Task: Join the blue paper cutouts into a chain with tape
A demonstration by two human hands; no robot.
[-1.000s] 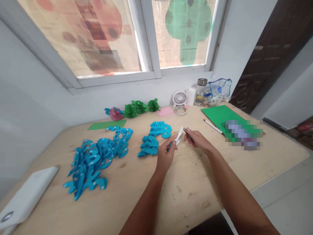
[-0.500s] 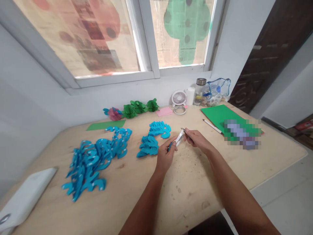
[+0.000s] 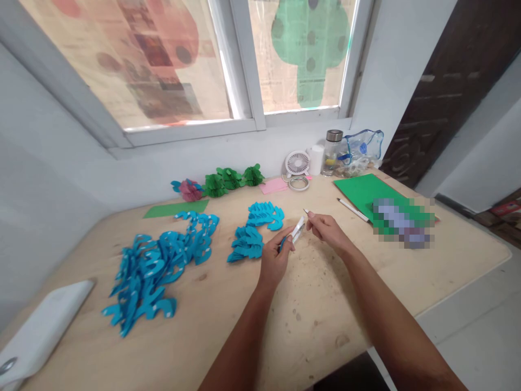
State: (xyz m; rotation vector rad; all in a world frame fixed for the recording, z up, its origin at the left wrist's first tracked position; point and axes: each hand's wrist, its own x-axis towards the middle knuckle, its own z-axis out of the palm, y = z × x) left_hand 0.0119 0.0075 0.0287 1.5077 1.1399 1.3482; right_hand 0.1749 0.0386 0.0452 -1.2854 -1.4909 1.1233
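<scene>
Wooden tabletop (image 3: 183, 347) under my forearms, pale and marked with small stains. My left hand (image 3: 275, 256) has its fingers pressed together, clamped on a narrow white strip (image 3: 298, 227) and a blue-handled item (image 3: 282, 243) too small to identify. The strip's long axis slants away from me and to the right, from my left fingertips towards my right ones. My right hand (image 3: 329, 232) is the one nearer the strip's free end, just beside it with a slight gap. Its thumb and finger are together, pinching a slim pointed thing with a pale tip (image 3: 305, 210); that tip points away and left, just beyond the strip's end.

Just left of my left fingers sit two small stacks of blue cut paper (image 3: 249, 243); farther left spreads a bigger blue heap dotted with white (image 3: 152, 266). Right of my right fingers lie a white pen (image 3: 352, 210) and a green sheet (image 3: 358, 190).

Beyond both hands, near the wall, are green paper flowers (image 3: 215, 185), pink paper (image 3: 274, 186), a ring-shaped roll (image 3: 298, 188), a small fan (image 3: 297, 163) and a bottle (image 3: 331, 155).
</scene>
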